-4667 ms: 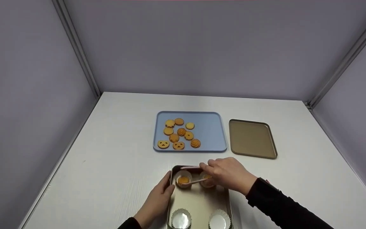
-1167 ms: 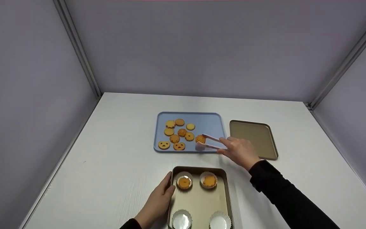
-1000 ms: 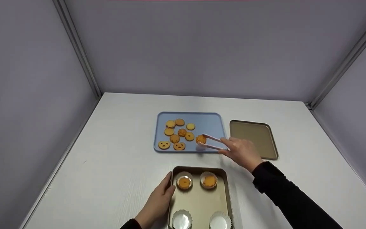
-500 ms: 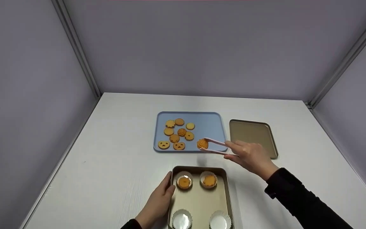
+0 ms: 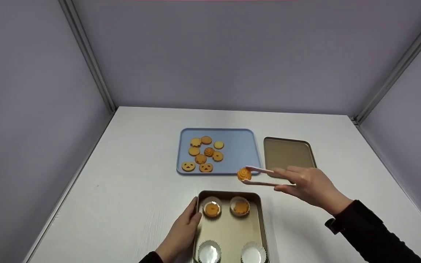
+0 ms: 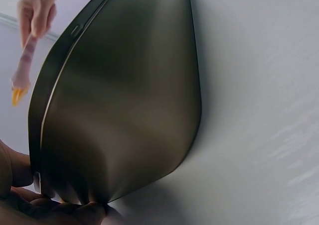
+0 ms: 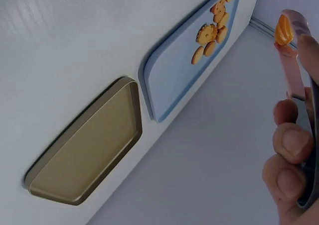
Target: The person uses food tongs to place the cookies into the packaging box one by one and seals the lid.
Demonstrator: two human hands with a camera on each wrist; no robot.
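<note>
My right hand (image 5: 307, 184) squeezes pale pink tongs (image 5: 263, 183), whose tips pinch an orange swirl cookie (image 5: 244, 174) in the air just off the near right corner of the blue tray (image 5: 239, 146). In the right wrist view the swirl cookie (image 7: 283, 32) sits between the tong tips. My left hand (image 5: 181, 228) grips the left side of a deep gold baking pan (image 5: 228, 230), thumb at the rim. Paper cups stand in the pan's corners: the far left cup (image 5: 212, 208) and far right cup (image 5: 239, 207) each hold an orange cookie. The near left cup (image 5: 209, 252) and near right cup (image 5: 253, 252) are bare inside.
Several cookies (image 5: 200, 158) in different shapes lie on the left half of the blue tray. To its right is a shallow gold tray (image 5: 289, 153), partly behind my right hand. Everything stands on a white table (image 5: 122, 182) with grey panels (image 5: 214, 54) around it.
Earlier the tongs were at the far cups in the pan. They then took the swirl cookie from the blue tray and carried it right and nearer. My left hand stays on the pan.
</note>
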